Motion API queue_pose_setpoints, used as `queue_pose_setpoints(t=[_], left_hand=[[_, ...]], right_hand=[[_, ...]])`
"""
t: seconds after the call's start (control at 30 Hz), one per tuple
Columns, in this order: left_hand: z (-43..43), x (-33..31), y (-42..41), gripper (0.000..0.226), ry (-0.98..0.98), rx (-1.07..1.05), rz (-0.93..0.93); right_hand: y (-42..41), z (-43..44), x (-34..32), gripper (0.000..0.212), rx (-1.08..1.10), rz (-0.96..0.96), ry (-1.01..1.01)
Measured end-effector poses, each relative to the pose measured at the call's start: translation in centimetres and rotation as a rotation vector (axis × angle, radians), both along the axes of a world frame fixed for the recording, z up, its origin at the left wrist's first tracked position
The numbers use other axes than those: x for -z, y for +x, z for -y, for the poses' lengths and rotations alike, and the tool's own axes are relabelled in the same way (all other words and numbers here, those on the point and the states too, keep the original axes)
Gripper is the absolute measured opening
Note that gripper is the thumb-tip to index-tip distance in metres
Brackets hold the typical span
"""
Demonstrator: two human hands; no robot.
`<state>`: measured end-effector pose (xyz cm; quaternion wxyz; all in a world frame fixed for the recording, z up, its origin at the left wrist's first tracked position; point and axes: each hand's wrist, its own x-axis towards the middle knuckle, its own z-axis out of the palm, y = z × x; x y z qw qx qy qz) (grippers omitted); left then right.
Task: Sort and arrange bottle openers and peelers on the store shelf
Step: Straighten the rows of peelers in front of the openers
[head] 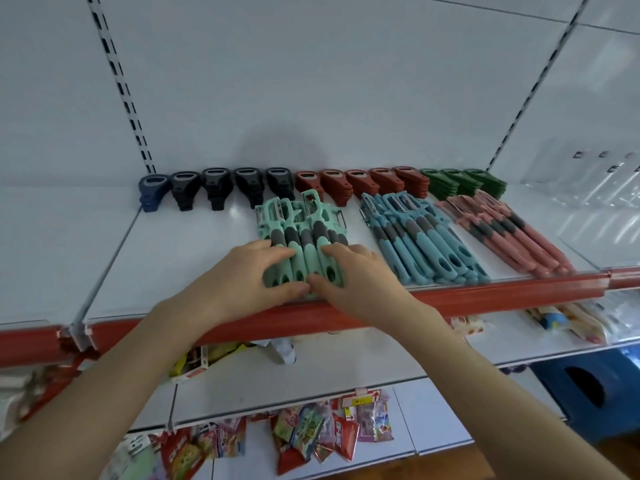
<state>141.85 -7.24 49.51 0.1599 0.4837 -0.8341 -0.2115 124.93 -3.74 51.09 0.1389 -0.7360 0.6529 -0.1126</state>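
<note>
Head camera looks down on the store shelf (194, 251), and both hands are in on the mint-green peelers (301, 230) at the middle of it. The left hand (254, 271) curls over the left side of the bundle, fingers across the handles and thumb tucked at their near ends. The right hand (349, 271) mirrors it on the right side, its thumb meeting the left thumb at the front, so the whole bunch is squeezed between the two. These peelers lie side by side, blade heads toward the back wall and handle ends just at the red price rail (485, 296). To their right, apart from them, sits a neat fan of blue peelers (422, 237), and beyond that the pink peelers (509, 233), both groups angled with their handles running to the front edge. Along the back wall runs a row of bottle openers in small stacks: dark openers (218, 188) on the left (the leftmost stack looks navy rather than black), red openers (360, 183) in the middle, green openers (464, 183) on the right. Clear plastic packets (588, 181) lie at the far right of the shelf. Below, snack packets (311, 434) hang from a lower shelf front, and a blue box (588, 386) stands at the lower right.
</note>
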Motion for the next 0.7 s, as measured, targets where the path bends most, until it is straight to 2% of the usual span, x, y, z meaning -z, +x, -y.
queue_pose_setpoints(t=[0.17, 0.27, 0.37, 0.47, 0.57, 0.7], left_hand=[[-0.4, -0.5, 1.0, 0.085, 0.05, -0.015, -0.002], [-0.7, -0.5, 1.2, 0.074, 0.051, 0.003, 0.021], [-0.6, 0.2, 1.1, 0.06, 0.019, -0.006, -0.005], [-0.7, 0.6, 1.0, 0.056, -0.002, -0.005, -0.006], [-0.8, 0.8, 1.1, 0.056, -0.003, -0.013, -0.006], [-1.0, 0.8, 0.9, 0.052, -0.017, -0.008, 0.009]], right_hand=[[-3.3, 0.8, -1.6, 0.067, -0.107, 0.228, 0.171], [-4.7, 0.8, -1.4, 0.068, -0.166, 0.202, 0.219], [-4.6, 0.9, -0.5, 0.057, -0.184, 0.195, 0.155], [-4.5, 0.9, -0.1, 0.049, -0.173, 0.209, 0.106], [-4.6, 0.8, 0.0, 0.051, -0.196, 0.183, 0.104], [-4.4, 0.8, 0.0, 0.051, -0.249, 0.078, 0.091]])
